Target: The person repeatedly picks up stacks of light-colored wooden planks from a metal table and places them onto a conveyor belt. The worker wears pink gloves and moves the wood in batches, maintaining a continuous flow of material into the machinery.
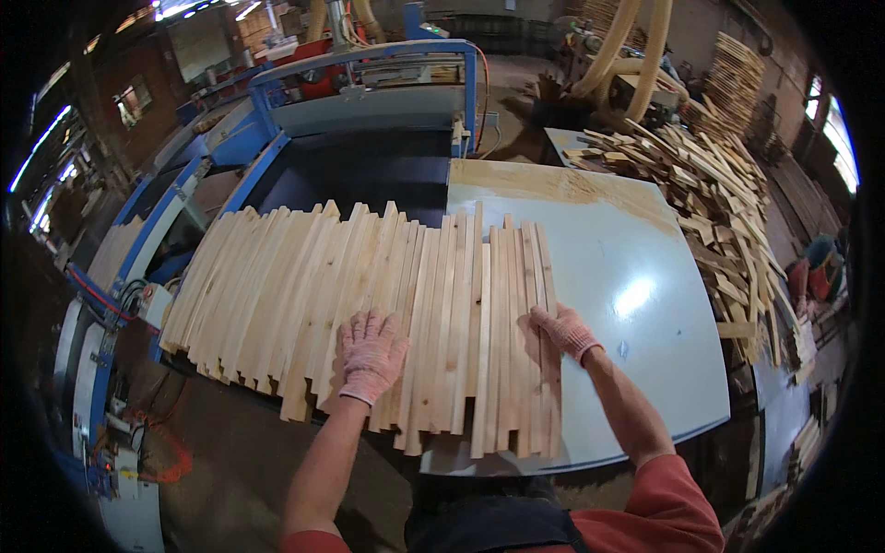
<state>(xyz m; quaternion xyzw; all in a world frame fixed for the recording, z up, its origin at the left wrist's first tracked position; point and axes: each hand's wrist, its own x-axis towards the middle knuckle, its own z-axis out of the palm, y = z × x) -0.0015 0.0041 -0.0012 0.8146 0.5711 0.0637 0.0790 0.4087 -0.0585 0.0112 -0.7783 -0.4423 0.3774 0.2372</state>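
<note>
A row of pale wooden strips [309, 290] lies side by side, their ends uneven, across a dark bed and onto a smooth light-grey tabletop [636, 369]. My left hand [371, 355], in a pinkish knit glove, rests flat on top of the strips near their front ends, fingers spread. Against the outermost strip on the right edge of the row is my right hand [564, 332], gloved alike. Its thumb side reaches over the wood, and its other fingers are partly hidden. Neither hand lifts a strip.
A blue machine frame [369, 51] spans the dark bed [355, 170] behind the row. Sawdust [562, 184] coats the tabletop's far edge. Right of it lies a heap of offcuts [710, 198], with a taller wood stack [733, 78] beyond. Another person [816, 276] is at far right.
</note>
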